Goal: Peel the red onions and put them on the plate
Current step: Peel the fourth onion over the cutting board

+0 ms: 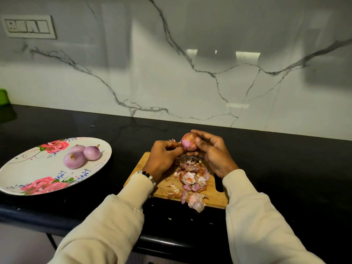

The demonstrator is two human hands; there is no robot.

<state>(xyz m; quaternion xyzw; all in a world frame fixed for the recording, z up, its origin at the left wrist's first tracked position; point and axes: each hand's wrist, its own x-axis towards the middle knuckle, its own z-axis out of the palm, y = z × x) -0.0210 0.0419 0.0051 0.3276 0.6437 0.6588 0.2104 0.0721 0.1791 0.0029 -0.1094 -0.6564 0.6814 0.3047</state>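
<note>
Above the board, the right hand cups a half-skinned onion while the left hand pinches its skin. Peels lie on the board. Left of the board, the plate holds three peeled onions

wall: white marble backsplash with grey veins, glossy, bright reflected patches at 1 o'clock | switch panel at 10 o'clock, blurred | counter: black polished countertop across the lower half | green object at 9 o'clock edge | light: dim, warm
</note>
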